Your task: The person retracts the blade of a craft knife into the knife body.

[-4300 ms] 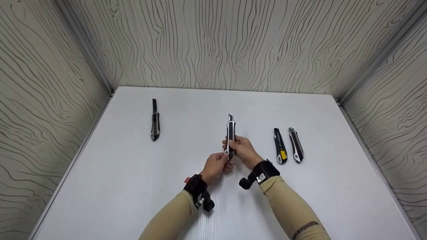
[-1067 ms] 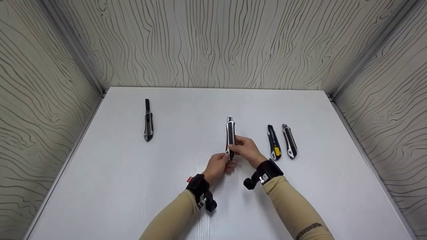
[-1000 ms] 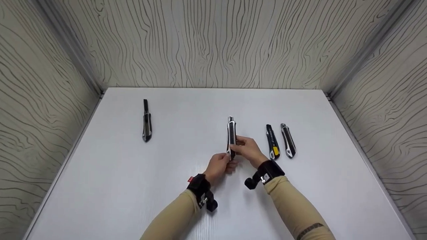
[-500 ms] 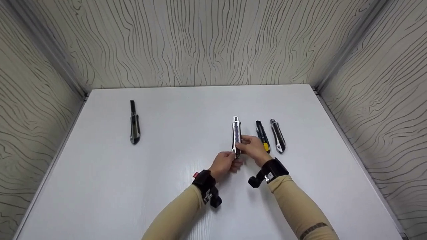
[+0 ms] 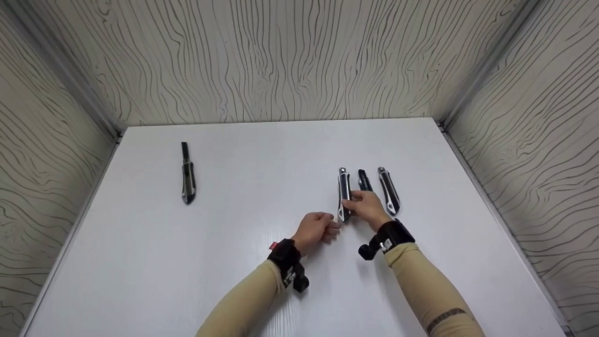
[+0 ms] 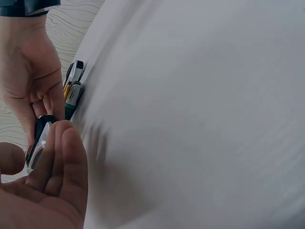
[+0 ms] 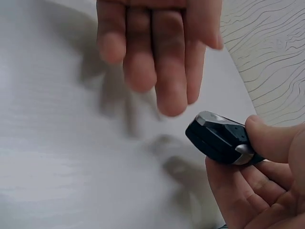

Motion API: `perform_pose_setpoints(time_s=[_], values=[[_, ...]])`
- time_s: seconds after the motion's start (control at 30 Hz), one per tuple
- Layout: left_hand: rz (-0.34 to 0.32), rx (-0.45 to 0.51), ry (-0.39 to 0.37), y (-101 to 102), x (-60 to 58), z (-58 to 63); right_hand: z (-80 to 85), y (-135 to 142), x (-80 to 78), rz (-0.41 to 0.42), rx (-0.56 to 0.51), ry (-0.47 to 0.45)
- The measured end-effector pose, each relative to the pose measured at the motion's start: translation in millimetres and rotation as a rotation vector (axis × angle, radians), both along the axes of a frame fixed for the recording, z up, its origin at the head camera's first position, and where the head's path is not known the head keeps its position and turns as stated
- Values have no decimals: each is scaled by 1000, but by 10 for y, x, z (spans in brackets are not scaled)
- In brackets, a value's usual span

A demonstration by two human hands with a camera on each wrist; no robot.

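My right hand point(image 5: 367, 208) pinches a silver-and-black utility knife point(image 5: 345, 187) near its lower end, thumb on top, nose pointing to the far side of the table. No blade shows past its metal nose. In the right wrist view the butt end of that knife point(image 7: 219, 140) sticks out between thumb and fingers. Just left of the knife's butt is my left hand point(image 5: 316, 231), holding nothing, its fingers loosely bent; the right wrist view shows a gap between these fingers point(image 7: 171, 90) and the knife. A black utility knife point(image 5: 364, 180) lies partly hidden behind my right hand.
On the white table point(image 5: 262, 187), another silver-and-black utility knife point(image 5: 389, 191) lies right of the black one. Far left lies a utility knife point(image 5: 188, 180) with a long dark tip. Patterned panels point(image 5: 271, 61) enclose the table's back and sides.
The blade tip seen earliest has gone back into the held knife. My left hand has let go of its butt, and my right hand has carried it right, now partly covering the black knife.
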State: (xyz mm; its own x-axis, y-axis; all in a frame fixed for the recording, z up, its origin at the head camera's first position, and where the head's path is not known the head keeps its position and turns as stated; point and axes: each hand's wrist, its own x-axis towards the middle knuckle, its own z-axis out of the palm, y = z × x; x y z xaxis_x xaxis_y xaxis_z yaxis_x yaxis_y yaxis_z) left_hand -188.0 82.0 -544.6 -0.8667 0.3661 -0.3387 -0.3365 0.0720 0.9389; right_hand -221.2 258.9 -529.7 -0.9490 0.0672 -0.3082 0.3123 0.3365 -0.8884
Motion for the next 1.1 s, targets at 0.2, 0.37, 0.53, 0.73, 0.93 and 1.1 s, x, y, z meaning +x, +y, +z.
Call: perform_pose_setpoints(time_s=[0.2,0.37,0.53,0.73,0.93,1.1], values=[[38,4,-3,-104,-22,-4,-20,23,-62,20,146,36],[50,3,-4,-183,-29,-8,-23,25,-96,45,295,65],[64,17,-11,-231,-36,-20,-26,1,-112,71,342,73],[79,38,-24,-255,-37,-16,-5,-34,-118,84,386,87],[80,20,-25,-296,-21,18,21,-67,-117,74,513,97],[86,23,-19,-338,-22,17,35,-86,-114,70,588,94]])
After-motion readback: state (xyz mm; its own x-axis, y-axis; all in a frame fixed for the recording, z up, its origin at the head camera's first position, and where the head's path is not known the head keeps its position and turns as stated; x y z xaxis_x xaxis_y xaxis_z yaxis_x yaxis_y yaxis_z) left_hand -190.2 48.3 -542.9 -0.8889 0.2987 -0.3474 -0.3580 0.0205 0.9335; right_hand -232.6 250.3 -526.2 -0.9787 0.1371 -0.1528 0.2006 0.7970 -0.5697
